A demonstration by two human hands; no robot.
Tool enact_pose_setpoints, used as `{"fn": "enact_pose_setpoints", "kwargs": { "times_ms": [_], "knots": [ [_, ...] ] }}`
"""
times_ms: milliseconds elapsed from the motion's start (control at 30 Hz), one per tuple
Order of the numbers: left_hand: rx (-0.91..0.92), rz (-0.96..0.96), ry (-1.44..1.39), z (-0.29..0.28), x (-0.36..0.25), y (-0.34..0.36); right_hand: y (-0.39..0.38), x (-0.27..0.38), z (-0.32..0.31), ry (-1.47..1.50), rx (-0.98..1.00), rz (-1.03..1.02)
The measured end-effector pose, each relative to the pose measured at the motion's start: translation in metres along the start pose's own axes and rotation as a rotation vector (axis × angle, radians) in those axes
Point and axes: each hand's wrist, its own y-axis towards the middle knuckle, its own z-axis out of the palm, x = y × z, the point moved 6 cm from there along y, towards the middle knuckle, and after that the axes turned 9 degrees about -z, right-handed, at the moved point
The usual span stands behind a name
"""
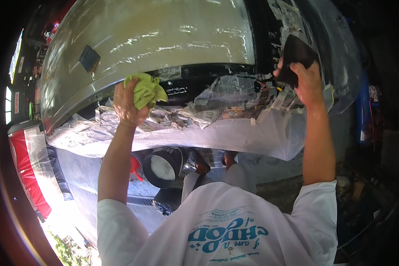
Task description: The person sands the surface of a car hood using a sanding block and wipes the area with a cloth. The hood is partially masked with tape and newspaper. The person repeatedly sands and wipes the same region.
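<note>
My left hand [126, 105] is closed around a crumpled yellow-green cloth [147, 91] near the lower edge of a wet, beige car body panel [186, 26]. Over on the right, my right hand [309, 82] grips a dark, flexible sheet that looks like sandpaper [296, 57], with the thumb on its face. It is held up in front of newspaper masking. A small dark square [89, 58], also like sandpaper, lies flat on the panel, up and left of the cloth. Water streaks glisten across the panel.
Torn newspaper [235, 95] and clear plastic sheeting [217, 139] cover the car along the panel's near edge. Below stands a black bucket [181, 162] of whitish, foamy liquid, a red object [136, 167] beside it. A blue object [369, 106] stands at the far right.
</note>
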Motion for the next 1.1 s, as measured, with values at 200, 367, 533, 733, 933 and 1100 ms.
{"fn": "enact_pose_setpoints", "kwargs": {
  "times_ms": [200,367,533,733,933,1100],
  "knots": [
    [-0.004,-0.022,-0.021,0.001,-0.001,-0.002,0.027,-0.021,0.025,-1.008,0.259,-0.011],
    [-0.035,0.029,-0.019,-0.001,-0.002,0.000,0.030,-0.047,0.040,-1.053,0.294,-0.279],
    [-0.020,0.031,-0.001,0.002,-0.001,0.000,0.025,-0.064,0.039,-1.035,0.272,-0.231],
    [-0.016,0.043,-0.013,0.001,-0.002,0.001,0.027,-0.058,0.044,-1.090,0.266,-0.467],
    [-0.027,0.064,-0.024,0.002,0.001,-0.001,0.030,-0.063,0.043,-0.987,0.275,-0.492],
    [-0.008,0.032,-0.023,0.001,0.002,-0.002,0.034,-0.063,0.053,-0.865,0.296,-0.532]
  ]
}}
